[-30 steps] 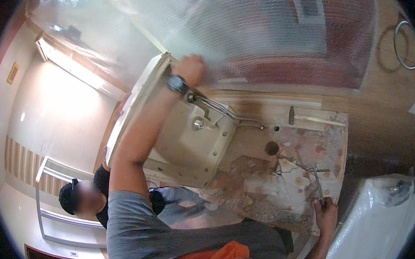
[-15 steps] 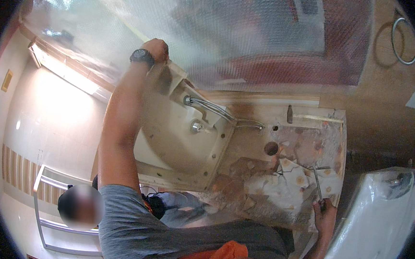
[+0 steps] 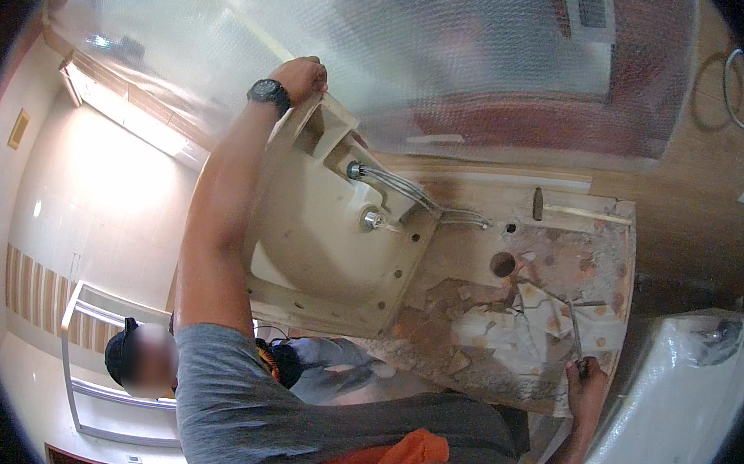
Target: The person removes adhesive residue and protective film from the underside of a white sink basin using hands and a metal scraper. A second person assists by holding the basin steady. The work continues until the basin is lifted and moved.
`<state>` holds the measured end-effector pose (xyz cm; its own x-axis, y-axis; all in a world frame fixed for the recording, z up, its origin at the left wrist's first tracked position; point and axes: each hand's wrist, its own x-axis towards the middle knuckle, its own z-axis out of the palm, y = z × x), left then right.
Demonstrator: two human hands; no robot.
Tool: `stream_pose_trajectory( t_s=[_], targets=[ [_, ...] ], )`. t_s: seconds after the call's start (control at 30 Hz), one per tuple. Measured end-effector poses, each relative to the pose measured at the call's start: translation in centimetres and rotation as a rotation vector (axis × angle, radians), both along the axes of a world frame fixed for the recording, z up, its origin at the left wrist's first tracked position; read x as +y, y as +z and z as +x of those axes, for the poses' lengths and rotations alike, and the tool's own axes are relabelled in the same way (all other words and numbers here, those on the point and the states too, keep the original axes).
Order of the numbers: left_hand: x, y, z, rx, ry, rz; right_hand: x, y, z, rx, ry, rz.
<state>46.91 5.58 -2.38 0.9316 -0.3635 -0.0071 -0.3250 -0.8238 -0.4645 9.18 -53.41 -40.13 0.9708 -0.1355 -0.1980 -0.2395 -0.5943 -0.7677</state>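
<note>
My left hand (image 3: 303, 78), with a black watch at the wrist, is closed around the upper corner of a cream washbasin (image 3: 319, 254). The basin is tipped up on its side, showing its underside with a drain fitting (image 3: 373, 221) and braided hoses (image 3: 397, 188) hanging toward the counter. Down at the right, my right hand (image 3: 586, 381) grips a thin metal bar (image 3: 576, 328), possibly a pry bar. The bar's far end lies over cracked white tile pieces (image 3: 543, 317) on the broken-up counter base (image 3: 478, 313).
A round hole (image 3: 502, 264) opens in the base. Plastic sheeting (image 3: 452, 74) covers the wall behind, with a towel ring (image 3: 742, 90) at the right. A plastic-wrapped white fixture (image 3: 679, 400) stands at the lower right. Another person (image 3: 143, 358) is at the left near a metal frame (image 3: 77, 384).
The whole view has shifted a little, so most things sit farther right. My left hand stays on the basin's corner and my right hand keeps the bar over the tile pieces.
</note>
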Motion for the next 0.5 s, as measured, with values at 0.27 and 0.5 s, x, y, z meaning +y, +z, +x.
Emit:
stream_pose_trajectory(
  t_s=[0.27, 0.5],
  targets=[
    [0.0, -1.1, 1.1, -0.070, 0.228, -0.090, 1.1, 1.7, 0.0, 0.018, -0.006, 0.000],
    [0.0, -2.9, 1.8, -0.204, 0.237, -0.025, 1.1, 0.6, -0.8, -0.005, -0.010, 0.016]
  ],
)
